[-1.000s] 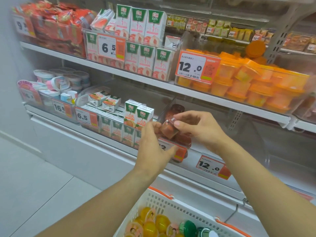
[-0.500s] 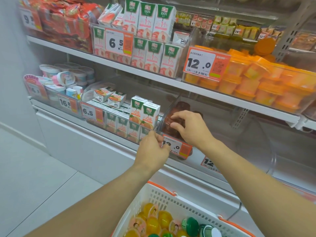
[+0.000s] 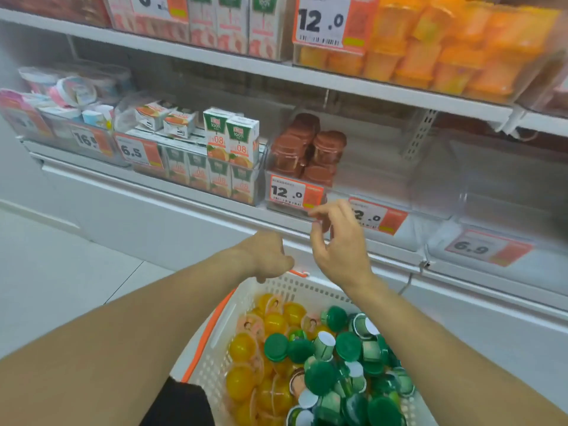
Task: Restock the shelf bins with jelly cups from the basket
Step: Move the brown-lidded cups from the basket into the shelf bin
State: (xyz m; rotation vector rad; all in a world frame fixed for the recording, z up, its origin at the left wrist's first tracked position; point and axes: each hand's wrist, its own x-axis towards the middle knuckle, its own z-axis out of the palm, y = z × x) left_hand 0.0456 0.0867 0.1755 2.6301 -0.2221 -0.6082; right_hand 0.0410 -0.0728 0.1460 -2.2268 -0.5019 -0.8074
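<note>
While both hands hang between shelf and basket, the next cup has to be chosen, and I judge the step in hand to be reaching down for another load. Nearest, the white basket (image 3: 278,295) holds yellow jelly cups (image 3: 242,347) on its left and green-lidded jelly cups (image 3: 321,378) on its right, heaped with lids facing every way, so no common axis holds. Picking a cup whose lid faces up would save turning it. Above the basket's rim, the left hand (image 3: 269,256) has loosely curled fingers holding nothing I can see. The right hand (image 3: 338,241) shows a relaxed, spread grip, apparently empty. Farther, the clear shelf bin (image 3: 368,179) holds brown jelly cups (image 3: 329,146) standing upright, stacked, at its left end.
</note>
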